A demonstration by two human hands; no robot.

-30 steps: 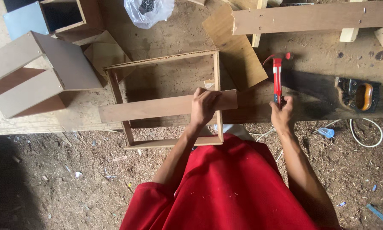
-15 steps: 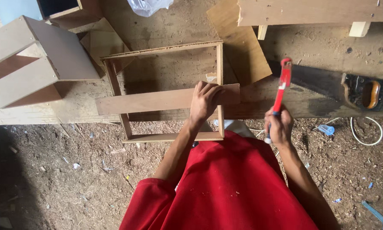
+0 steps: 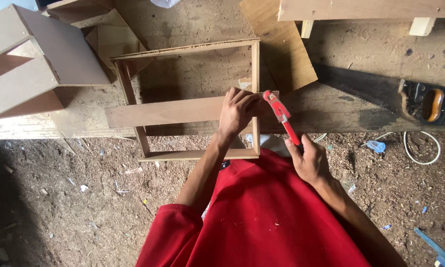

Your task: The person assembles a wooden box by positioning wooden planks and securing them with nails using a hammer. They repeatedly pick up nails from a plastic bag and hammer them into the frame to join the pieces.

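A: Hammer (image 3: 281, 114) position, versus half a second ago? I logged it raised.

B: Down now, red head beside the plank (image 3: 168, 111) end where it crosses the frame (image 3: 254, 64). Right hand (image 3: 309, 160) clenched on the handle. I read that as a strike landing.

A: Left hand (image 3: 236, 111)?

B: Fingers curled over the plank, pressing it flat on the frame's right rail, unmoved.
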